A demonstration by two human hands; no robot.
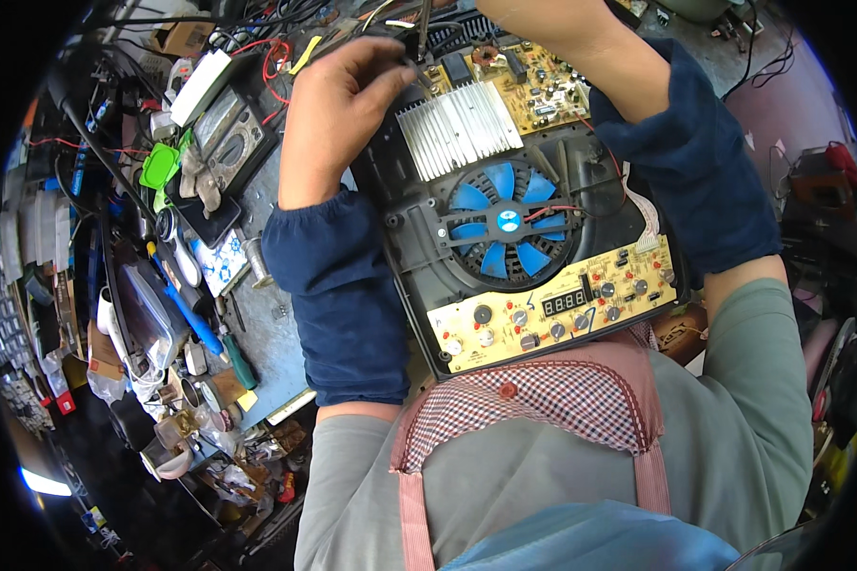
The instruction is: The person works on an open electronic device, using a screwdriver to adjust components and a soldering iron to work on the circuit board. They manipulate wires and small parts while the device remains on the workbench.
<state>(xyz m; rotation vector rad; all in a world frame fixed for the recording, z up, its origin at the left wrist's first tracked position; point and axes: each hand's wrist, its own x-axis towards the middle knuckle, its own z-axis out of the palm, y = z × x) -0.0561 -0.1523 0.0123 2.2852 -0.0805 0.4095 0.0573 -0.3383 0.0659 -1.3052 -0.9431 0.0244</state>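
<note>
An opened induction cooker lies before me, its black housing tilted on the bench. My left hand is at its far left corner, thumb and fingers pressed together; what they hold, if anything, I cannot make out. Beside those fingertips are a silver finned heatsink and a yellow-brown power board. My right hand reaches over the far edge, its fingers cut off by the frame. Nearer to me sit a blue-bladed fan and a control board with a small digit display.
To the left are a multimeter, a green-handled screwdriver, a blue-handled tool, and heaped parts. Red wires and black cables run along the back. A ribbon cable joins the control board on the right.
</note>
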